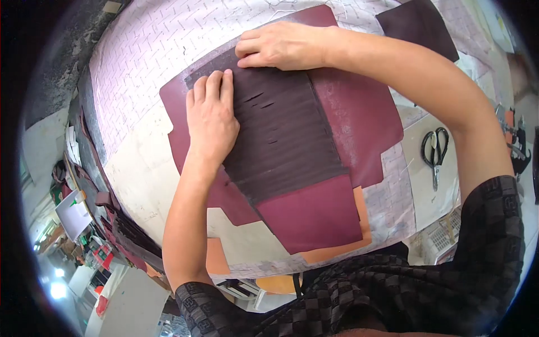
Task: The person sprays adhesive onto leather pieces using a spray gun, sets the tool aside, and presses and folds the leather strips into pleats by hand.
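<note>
A large maroon sheet (pixel 359 118), which looks like leather, lies flat on the work surface, with notched corners. On top of it is a dark brown pleated panel (pixel 281 129) with several short slits, and a smooth maroon section (pixel 314 213) continues at its near end. My left hand (pixel 213 118) rests on the panel's left upper part, its fingers stretched forward and flat. Near the panel's far edge lies my right hand (pixel 281 46), fingers pointing left and slightly bent, pressing down on the dark material. Neither hand lifts anything.
Black-handled scissors (pixel 434 154) lie at the right. A dark brown piece (pixel 418 28) sits at the far right, and orange pieces (pixel 217 257) show near the front edge. Dark strips (pixel 126 230) hang at the left edge. A plastic basket (pixel 441 238) stands below at the right.
</note>
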A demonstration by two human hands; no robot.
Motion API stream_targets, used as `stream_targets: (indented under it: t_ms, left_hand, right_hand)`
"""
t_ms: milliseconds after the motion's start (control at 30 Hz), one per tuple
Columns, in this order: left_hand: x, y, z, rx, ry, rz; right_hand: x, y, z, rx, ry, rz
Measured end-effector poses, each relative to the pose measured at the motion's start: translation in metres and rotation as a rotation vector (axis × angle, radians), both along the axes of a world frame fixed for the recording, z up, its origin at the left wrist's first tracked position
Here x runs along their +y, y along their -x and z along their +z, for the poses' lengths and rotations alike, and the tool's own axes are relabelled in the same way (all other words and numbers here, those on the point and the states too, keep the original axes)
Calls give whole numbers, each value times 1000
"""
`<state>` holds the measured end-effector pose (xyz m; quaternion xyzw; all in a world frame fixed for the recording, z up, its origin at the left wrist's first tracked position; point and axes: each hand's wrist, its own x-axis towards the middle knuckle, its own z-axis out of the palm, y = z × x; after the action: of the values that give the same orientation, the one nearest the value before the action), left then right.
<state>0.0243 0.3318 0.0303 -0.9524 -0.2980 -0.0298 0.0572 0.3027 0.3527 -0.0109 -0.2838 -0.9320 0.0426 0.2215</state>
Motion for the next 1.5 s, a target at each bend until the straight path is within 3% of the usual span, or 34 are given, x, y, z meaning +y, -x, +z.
stream_targets:
  t_ms: [133, 267, 333, 367, 567, 667, 833, 900, 967, 1033, 1133, 1267, 1500]
  left_hand:
    - [7, -3, 7, 80, 43, 14]
    - [14, 1, 1, -38, 80, 16]
    - [19, 11, -3, -438, 345, 119]
    - [19, 16, -6, -511, 289, 183]
    - [28, 36, -12, -515, 272, 240]
    - [28, 37, -17, -529, 290, 242]
    - [30, 41, -26, -631, 365, 289]
    - [33, 43, -24, -531, 205, 210]
    - [41, 45, -18, -528, 222, 239]
    - [52, 50, -12, -570, 392, 253]
    - [61, 54, -7, -419, 380, 217]
    - [59, 45, -1, -520, 373, 262]
    - [62, 51, -12, -488, 312, 182]
  right_hand:
    - [-14, -40, 9, -59, 28, -5]
    - [-31, -80, 16, -134, -13, -22]
    - [-30, -82, 21, -155, -61, -22]
    - [-29, -81, 22, -133, -24, -107]
    - [-7, 42, 6, 256, 94, -367]
    - [-2, 71, 0, 96, 122, -478]
    - [-9, 62, -1, 143, -106, -301]
    - [-9, 62, 1, 180, -159, -218]
    - [-12, 63, 2, 206, 66, -266]
    - [-12, 63, 4, 202, 105, -333]
    - [-1, 67, -2, 246, 163, -383]
    - [3, 65, -2, 318, 243, -342]
    - [4, 62, -10, 336, 131, -320]
